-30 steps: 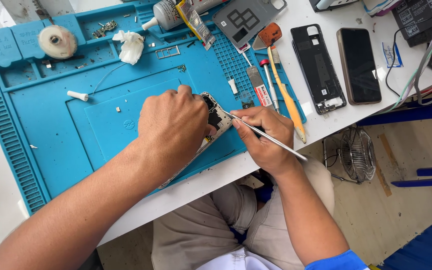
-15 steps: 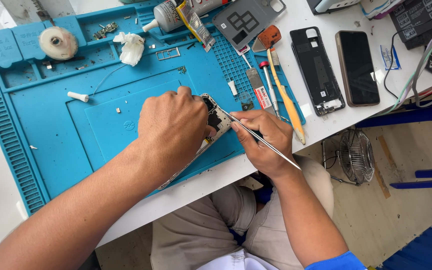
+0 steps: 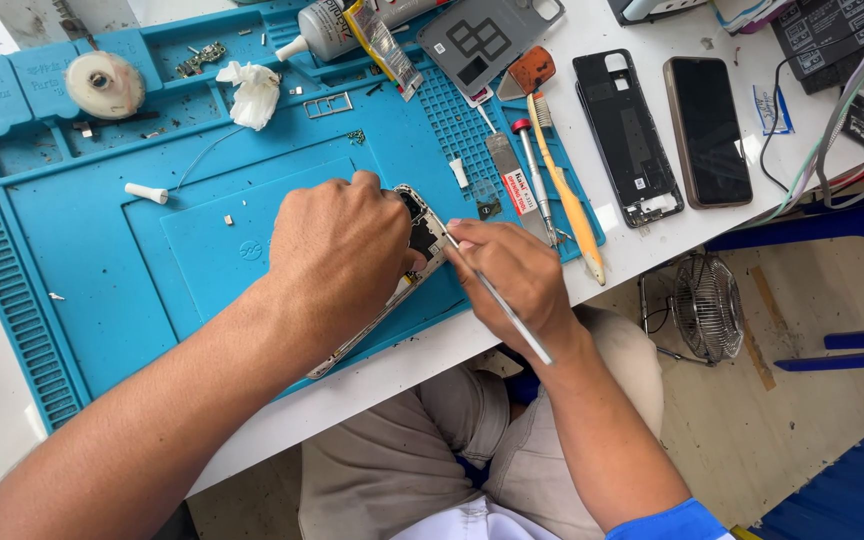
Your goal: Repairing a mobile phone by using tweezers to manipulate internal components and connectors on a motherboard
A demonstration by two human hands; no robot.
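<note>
On the blue repair mat (image 3: 102,260), near its front edge, lies an opened phone body (image 3: 414,250), tilted diagonally with its upper end pointing away from the person. The left hand (image 3: 337,255) covers most of the phone body, fingers curled over it and pressing it against the mat. The right hand (image 3: 512,275), just beside the phone body on the side away from the left hand, is closed in a pen-style pinch on a thin metal tool (image 3: 497,300); the tool's tip meets the exposed upper end of the phone body, its tail running back over the wrist. What the tip touches inside cannot be told.

Beyond the phone body, at the mat's far-right corner, lie a yellow-handled brush (image 3: 567,195), a red-topped screwdriver (image 3: 530,165) and a flat metal scraper (image 3: 507,172), side by side. Farther along the white worktop (image 3: 652,245) from these rest a black phone back frame (image 3: 624,135) and a dark-screened phone (image 3: 707,130), near each other but apart. At the mat's far edge sit a grey back cover (image 3: 482,40), a glue tube (image 3: 337,25), a crumpled white tissue (image 3: 250,92) and a roll of tape (image 3: 104,85). A small white nozzle cap (image 3: 145,192) lies on the mat, well apart from the phone body. A small fan (image 3: 707,305) stands on the floor below the worktop.
</note>
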